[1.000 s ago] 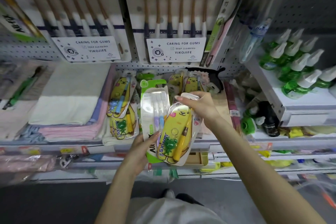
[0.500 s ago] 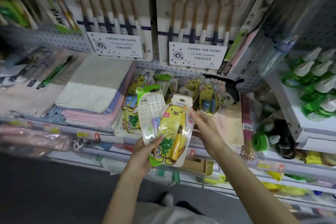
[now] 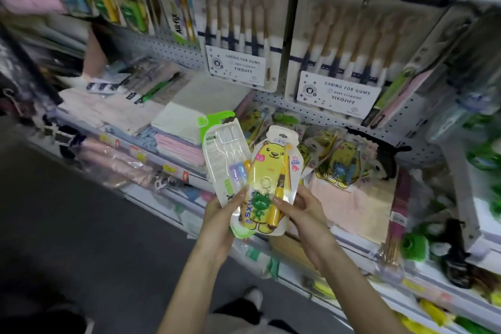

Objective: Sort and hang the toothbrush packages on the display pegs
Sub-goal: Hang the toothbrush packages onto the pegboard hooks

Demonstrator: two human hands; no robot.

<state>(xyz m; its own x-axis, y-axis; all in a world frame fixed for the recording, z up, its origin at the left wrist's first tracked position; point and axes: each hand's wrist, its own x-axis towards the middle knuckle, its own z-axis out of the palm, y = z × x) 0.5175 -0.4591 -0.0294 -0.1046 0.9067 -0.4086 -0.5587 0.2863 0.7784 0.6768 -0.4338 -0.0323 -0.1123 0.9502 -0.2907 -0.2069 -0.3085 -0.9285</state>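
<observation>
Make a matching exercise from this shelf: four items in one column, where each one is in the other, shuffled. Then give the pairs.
Items:
1. bear pack
2. green pack
3. Yikojife pack
4. towels

Places:
a. folded on the shelf
b. gripped by the left hand, behind another pack
c. hanging on the pegboard
d. in front, the right hand gripping its lower edge

Pairs: 1-d, 2-b, 3-c, 4-a
</observation>
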